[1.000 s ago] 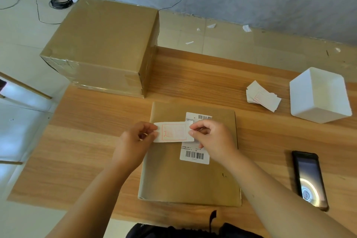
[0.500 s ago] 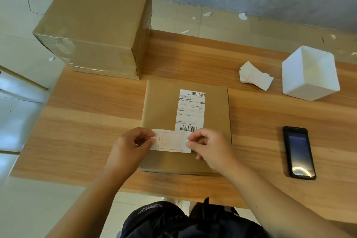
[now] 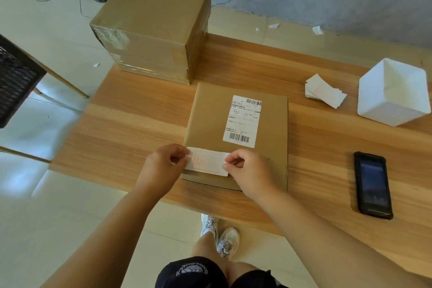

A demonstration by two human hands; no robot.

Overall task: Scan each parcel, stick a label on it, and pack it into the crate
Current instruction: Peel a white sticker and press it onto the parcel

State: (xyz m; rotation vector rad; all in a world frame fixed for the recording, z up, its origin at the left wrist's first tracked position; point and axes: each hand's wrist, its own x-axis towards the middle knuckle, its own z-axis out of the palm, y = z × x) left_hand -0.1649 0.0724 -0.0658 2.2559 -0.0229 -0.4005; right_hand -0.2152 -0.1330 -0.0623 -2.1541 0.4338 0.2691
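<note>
Change: since 0.5 s ago the label (image 3: 208, 163) remains pinched at both ends over the near-left part of the parcel; the view has pulled back, so the person's legs and shoes (image 3: 222, 234) now show below the table edge.
Left hand (image 3: 163, 166): thumb and fingers clenched on the label's left end.
Right hand (image 3: 247, 168): fingertips grasping the label's right end.
Label: white strip with a red printed frame, lying across the parcel's near-left corner; whether it is stuck down cannot be told.
Parcel (image 3: 268, 124): flat brown package on the wooden table (image 3: 140, 128), carrying 1 white shipping sticker (image 3: 243, 120) with barcodes.
Large carton (image 3: 154, 28): taped shut, at the table's far-left corner, just beyond the parcel.
Spare labels (image 3: 325, 93): small pile, right of the parcel.
White box (image 3: 392, 96): open, beside the spare labels.
Handheld scanner (image 3: 372, 184): black, screen up, right of the parcel, apart from both hands.
</note>
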